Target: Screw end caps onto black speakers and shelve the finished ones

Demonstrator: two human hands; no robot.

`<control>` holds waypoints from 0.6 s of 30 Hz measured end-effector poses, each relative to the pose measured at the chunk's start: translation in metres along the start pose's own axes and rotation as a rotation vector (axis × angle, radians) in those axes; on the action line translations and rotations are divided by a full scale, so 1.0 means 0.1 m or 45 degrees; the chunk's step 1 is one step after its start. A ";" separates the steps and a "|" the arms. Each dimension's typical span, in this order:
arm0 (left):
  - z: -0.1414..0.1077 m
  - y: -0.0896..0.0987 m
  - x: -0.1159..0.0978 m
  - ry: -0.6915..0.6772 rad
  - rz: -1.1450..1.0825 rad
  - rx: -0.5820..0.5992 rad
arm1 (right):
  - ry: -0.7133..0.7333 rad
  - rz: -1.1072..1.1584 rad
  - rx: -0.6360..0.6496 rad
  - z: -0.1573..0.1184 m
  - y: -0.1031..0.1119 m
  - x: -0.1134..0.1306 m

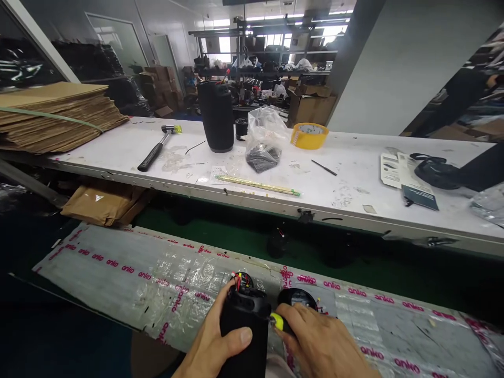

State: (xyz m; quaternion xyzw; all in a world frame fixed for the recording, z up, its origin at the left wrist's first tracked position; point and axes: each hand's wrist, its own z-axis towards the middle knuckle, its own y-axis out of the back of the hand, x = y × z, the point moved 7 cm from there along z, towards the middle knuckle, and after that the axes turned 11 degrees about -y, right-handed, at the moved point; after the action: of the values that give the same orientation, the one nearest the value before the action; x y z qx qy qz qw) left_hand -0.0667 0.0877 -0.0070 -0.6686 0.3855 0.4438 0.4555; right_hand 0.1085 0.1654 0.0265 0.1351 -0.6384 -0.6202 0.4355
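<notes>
My left hand (220, 336) is wrapped round a black fabric-covered cylindrical speaker (246, 336), its thumb lying across the front. Red, yellow and black wires (238, 281) stick out near the speaker's upper end, beside a small round black part (246, 279). My right hand (315, 336) is closed on a hand tool with a yellow-and-black handle (279, 321); its tip meets the speaker's upper right edge. The tool's exact kind is hidden by my fingers. Just beyond my right hand lies a round black part (297, 298) with small wires.
A white bench (189, 181) runs ahead, bearing a mallet (157, 149), another black speaker (216, 115), a plastic bag (265, 136), yellow tape (310, 136) and a thin rod (258, 185). Stacked cardboard (55, 118) sits left. The lower board (129, 289) is covered with printed tape.
</notes>
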 end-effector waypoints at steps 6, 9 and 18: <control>-0.02 0.06 0.04 0.018 0.093 -0.020 | 0.173 -0.185 -0.066 0.14 0.08 0.11; -0.02 0.08 0.06 0.011 0.132 0.002 | 0.201 -0.208 -0.076 0.12 0.08 0.12; -0.07 0.10 0.13 0.076 0.263 0.005 | 0.235 -0.343 0.087 0.12 0.10 0.10</control>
State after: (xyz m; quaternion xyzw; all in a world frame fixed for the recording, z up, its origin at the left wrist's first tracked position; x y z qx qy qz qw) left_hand -0.0708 0.0771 -0.0205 -0.6373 0.4667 0.4676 0.3967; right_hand 0.0977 0.1685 0.0411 0.2907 -0.5925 -0.6356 0.4005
